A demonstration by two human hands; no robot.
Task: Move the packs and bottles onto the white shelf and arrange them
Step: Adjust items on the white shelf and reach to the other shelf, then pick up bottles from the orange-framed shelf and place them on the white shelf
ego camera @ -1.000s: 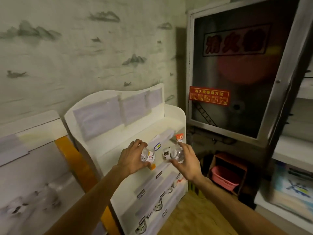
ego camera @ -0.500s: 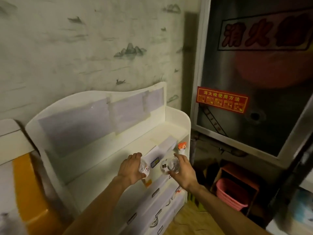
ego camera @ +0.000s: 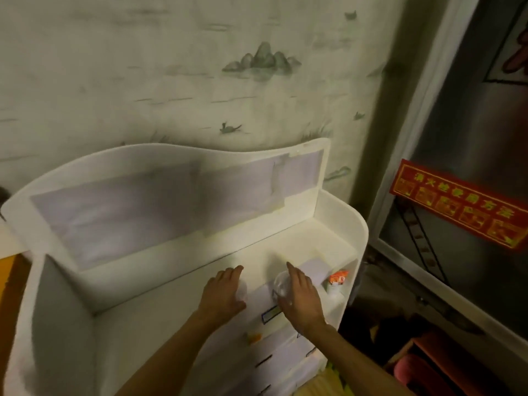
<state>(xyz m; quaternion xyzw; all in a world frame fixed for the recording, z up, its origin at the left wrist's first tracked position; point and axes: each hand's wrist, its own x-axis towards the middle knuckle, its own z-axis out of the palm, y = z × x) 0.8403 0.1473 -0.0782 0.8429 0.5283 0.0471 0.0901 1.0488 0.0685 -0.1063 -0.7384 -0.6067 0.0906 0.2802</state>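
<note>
A: Both hands are low in the centre of the frame, over the top tier of the white shelf [ego camera: 177,284]. The left hand [ego camera: 221,295] has its fingers curled round a small clear bottle [ego camera: 243,290]; only a pale sliver of that one shows past the knuckles.

B: And the right hand [ego camera: 300,298]?

A: Wrapped round a second clear bottle [ego camera: 281,284], index finger stretched forward. That one is tipped so that one round end faces the camera, with its long axis running away from us toward the shelf back. Which way the left one points, I cannot tell.

B: What's around them?

A: The shelf has a wavy white back panel with greyish sheets taped across it, and tiers below with small label tags on the front edges. An orange-topped bottle [ego camera: 337,281] stands upright at the right end, just beside the right hand. Behind is wallpaper [ego camera: 200,67] with ink-painted mountains and boats. On the right of the frame there's a metal cabinet [ego camera: 471,138] carrying a red sticker [ego camera: 460,202] with yellow characters, and something pink sits low in the bottom right corner
</note>
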